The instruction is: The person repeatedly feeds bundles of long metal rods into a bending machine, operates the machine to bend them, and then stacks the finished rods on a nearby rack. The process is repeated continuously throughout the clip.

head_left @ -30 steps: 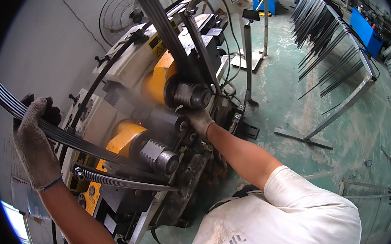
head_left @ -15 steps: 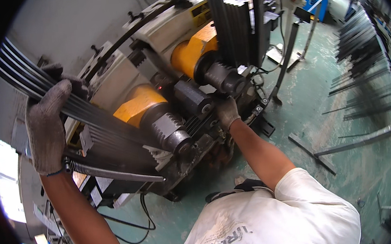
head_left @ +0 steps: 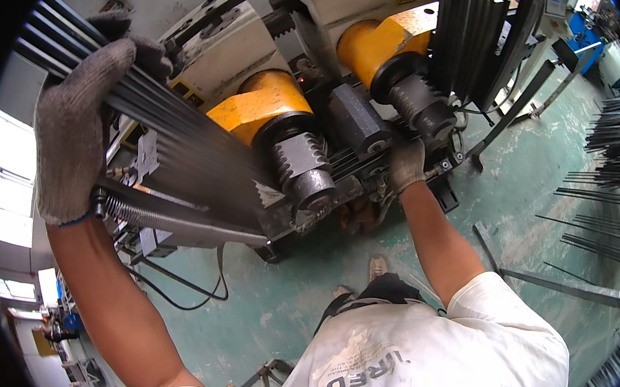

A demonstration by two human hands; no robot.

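Note:
My left hand [head_left: 69, 138], in a grey knit glove, grips a bundle of long thin metal bars [head_left: 139, 87] at the upper left. Its thumb lies across the front, and the bars slope down right toward the machine. My right hand [head_left: 406, 163], gloved too, reaches in beneath a dark hexagonal block [head_left: 357, 122] at the machine's front. Its fingers are hidden there, so what they touch cannot be seen. On either side of the block sit a left toothed roller [head_left: 300, 157] and a right toothed roller [head_left: 417, 101], both on yellow housings.
A coiled spring [head_left: 152, 220] runs along a metal arm below the bars. Dark upright bars [head_left: 469, 29] stand at the machine's right. More thin bars [head_left: 611, 142] lie on a rack at far right. A black cable [head_left: 201, 301] loops over the green floor.
The view has shifted, so the machine sits higher and farther right in the picture. My left hand keeps its grip on the bars; my right hand stays by the block.

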